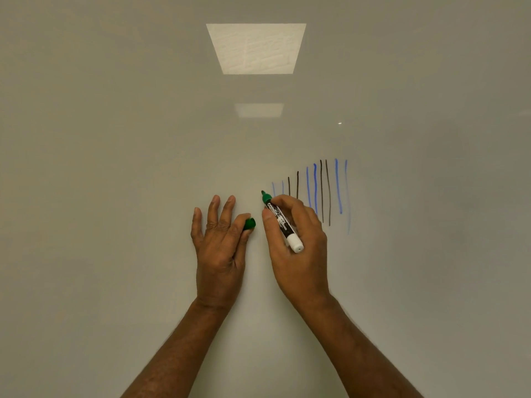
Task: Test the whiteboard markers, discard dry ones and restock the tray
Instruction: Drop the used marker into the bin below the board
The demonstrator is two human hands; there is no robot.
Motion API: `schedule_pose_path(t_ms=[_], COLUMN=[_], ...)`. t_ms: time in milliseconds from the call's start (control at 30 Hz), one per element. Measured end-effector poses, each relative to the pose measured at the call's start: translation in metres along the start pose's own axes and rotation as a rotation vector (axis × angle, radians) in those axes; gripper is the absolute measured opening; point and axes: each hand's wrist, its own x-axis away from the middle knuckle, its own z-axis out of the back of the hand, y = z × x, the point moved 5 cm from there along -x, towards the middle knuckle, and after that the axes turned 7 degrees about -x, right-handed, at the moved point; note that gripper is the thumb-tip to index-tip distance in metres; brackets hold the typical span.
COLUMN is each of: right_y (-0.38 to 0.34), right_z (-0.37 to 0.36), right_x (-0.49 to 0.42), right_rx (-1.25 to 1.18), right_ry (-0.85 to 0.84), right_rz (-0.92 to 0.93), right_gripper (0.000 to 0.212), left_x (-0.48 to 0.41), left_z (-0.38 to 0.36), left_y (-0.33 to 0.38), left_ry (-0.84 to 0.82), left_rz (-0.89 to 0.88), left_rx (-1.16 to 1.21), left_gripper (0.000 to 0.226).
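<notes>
My right hand [298, 248] grips an uncapped green whiteboard marker [283, 222], white-bodied with a black label. Its green tip points up at the whiteboard [115, 168], just left of several vertical test strokes [316, 191] in blue and black. Whether the tip touches the board I cannot tell. My left hand [218, 242] pinches the marker's green cap [249, 224] between thumb and forefinger, while its other fingers stretch straight up in front of the board.
The whiteboard fills the whole view. Two ceiling light panels are reflected in it, a bright one [255, 48] and a fainter one [258, 110]. No tray or other markers are in view.
</notes>
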Motion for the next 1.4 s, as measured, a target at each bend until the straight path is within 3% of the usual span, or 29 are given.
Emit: schedule_pose_path(t_ms=[400, 533, 600, 733, 833, 1000, 1200, 1400], right_y=[0.017, 0.013, 0.004, -0.017, -0.025, -0.037, -0.053, -0.059], right_z=[0.016, 0.023, 0.029, 0.038, 0.038, 0.035, 0.029, 0.023], right_x=[0.046, 0.056, 0.061, 0.074, 0.086, 0.105, 0.117, 0.127], right_rx=[0.114, -0.018, -0.182, -0.392, -0.428, -0.465, -0.519, -0.543], right_ry=[-0.02, -0.069, -0.072, -0.12, -0.211, -0.314, -0.354, -0.38], right_rz=[-0.02, -0.23, -0.325, -0.414, -0.453, -0.474, -0.458, -0.475], right_gripper=[0.029, 0.008, 0.012, 0.02, 0.024, 0.039, 0.039, 0.032], left_x=[0.003, 0.005, 0.006, 0.014, 0.019, 0.03, 0.045, 0.059], left_z=[-0.001, 0.002, 0.009, 0.04, 0.064, 0.08, 0.096, 0.108], left_y=[0.0, 0.001, 0.004, 0.015, 0.027, 0.028, 0.035, 0.044], left_ry=[0.017, -0.015, -0.04, -0.05, -0.089, -0.15, -0.158, -0.242], left_rz=[-0.008, 0.03, 0.077, 0.373, 0.748, 1.112, 1.272, 1.31], left_rx=[0.001, 0.055, 0.102, 0.265, 0.565, 0.955, 1.275, 1.246], left_gripper=[0.035, 0.035, 0.035, 0.033, 0.026, 0.023, 0.03, 0.031])
